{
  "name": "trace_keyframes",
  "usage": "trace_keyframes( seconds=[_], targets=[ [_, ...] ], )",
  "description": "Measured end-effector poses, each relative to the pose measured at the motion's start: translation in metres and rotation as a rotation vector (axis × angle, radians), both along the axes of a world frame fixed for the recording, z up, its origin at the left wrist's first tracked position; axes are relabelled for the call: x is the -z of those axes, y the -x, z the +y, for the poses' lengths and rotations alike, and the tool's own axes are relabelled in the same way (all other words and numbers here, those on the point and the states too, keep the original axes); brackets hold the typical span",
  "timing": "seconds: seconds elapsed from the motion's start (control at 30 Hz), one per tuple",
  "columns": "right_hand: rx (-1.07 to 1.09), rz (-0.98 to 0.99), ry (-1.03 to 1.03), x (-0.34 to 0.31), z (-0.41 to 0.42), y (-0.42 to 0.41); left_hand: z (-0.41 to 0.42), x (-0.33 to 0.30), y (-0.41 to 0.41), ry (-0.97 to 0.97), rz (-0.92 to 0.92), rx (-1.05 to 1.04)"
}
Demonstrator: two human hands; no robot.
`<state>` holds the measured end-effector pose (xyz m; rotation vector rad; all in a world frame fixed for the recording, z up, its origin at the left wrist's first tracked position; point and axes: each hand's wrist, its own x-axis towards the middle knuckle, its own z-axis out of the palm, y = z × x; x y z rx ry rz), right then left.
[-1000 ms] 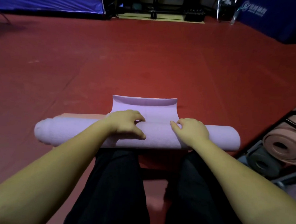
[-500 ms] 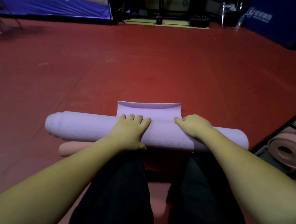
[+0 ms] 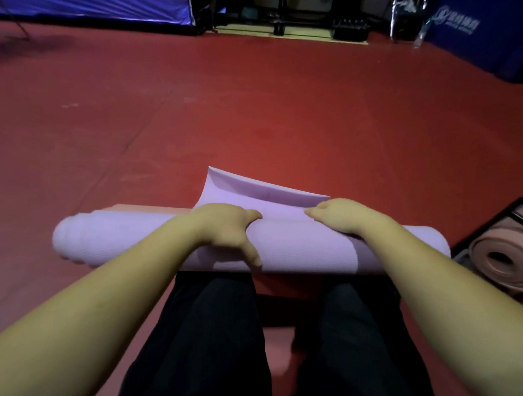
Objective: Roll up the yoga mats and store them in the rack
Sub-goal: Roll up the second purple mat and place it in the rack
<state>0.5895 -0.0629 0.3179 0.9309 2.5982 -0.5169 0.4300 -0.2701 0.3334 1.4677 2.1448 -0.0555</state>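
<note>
Left hand (image 3: 225, 226) now curled gripping lilac mat roll (image 3: 306, 248); right hand (image 3: 341, 214) grips too.

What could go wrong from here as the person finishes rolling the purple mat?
1. The purple mat looks unevenly wound: its left end steps out in layers, so the roll may telescope further and fit the rack poorly.
2. A loose flap is not yet wound in; if the left hand or right hand eases off, the roll could spring open.
3. A pink mat lies just behind it and might get caught.
</note>
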Motion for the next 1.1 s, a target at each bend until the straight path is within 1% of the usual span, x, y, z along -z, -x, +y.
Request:
trace_keyframes(
  seconds=[0.07,0.13,0.27,0.37,0.43,0.5,0.57,0.6,0.7,0.77,0.83,0.87,0.9,0.97,1.0,1.1],
  targets=[
    [-0.044,0.146,-0.138,0.005,0.000,-0.005,0.007,-0.003,0.008,0.059,-0.116,-0.049],
    [-0.057,0.228,-0.192,0.010,-0.004,-0.014,0.014,-0.004,0.017,0.097,-0.199,-0.082],
    [-0.054,0.243,-0.246,0.027,-0.013,-0.032,0.027,-0.003,0.029,0.187,-0.416,-0.208],
    [-0.009,0.262,-0.354,0.040,-0.017,-0.032,0.035,-0.001,0.033,0.263,-0.547,-0.292],
    [0.016,0.261,-0.379,0.042,-0.018,-0.028,0.035,0.000,0.035,0.259,-0.582,-0.313],
    [0.044,0.261,-0.349,0.042,-0.014,-0.024,0.033,-0.001,0.034,0.205,-0.550,-0.320],
    [0.065,0.243,-0.306,0.042,-0.010,-0.020,0.030,-0.001,0.030,0.087,-0.484,-0.278],
    [0.068,0.226,-0.286,0.041,-0.008,-0.018,0.029,-0.001,0.028,0.008,-0.402,-0.226],
    [0.056,0.184,-0.245,0.037,-0.004,-0.014,0.020,0.001,0.025,-0.220,-0.080,-0.040],
    [0.059,0.163,-0.220,0.033,-0.002,-0.011,0.010,0.011,0.017,-0.351,0.100,-0.015],
    [0.059,0.124,-0.180,0.029,0.000,-0.007,-0.001,0.030,-0.001,-0.496,0.304,-0.038],
    [0.055,0.102,-0.159,0.027,0.001,-0.005,-0.006,0.041,-0.012,-0.537,0.413,-0.038],
    [0.055,0.081,-0.140,0.024,0.002,-0.003,-0.011,0.053,-0.021,-0.535,0.517,-0.018],
    [0.057,0.051,-0.122,0.019,0.001,0.001,-0.016,0.069,-0.030,-0.414,0.672,0.020],
    [0.058,0.041,-0.120,0.018,0.000,0.003,-0.016,0.072,-0.031,-0.356,0.710,0.011],
    [0.107,0.023,-0.079,0.016,0.001,0.007,-0.008,0.060,-0.031,-0.295,0.733,-0.021]
  ],
)
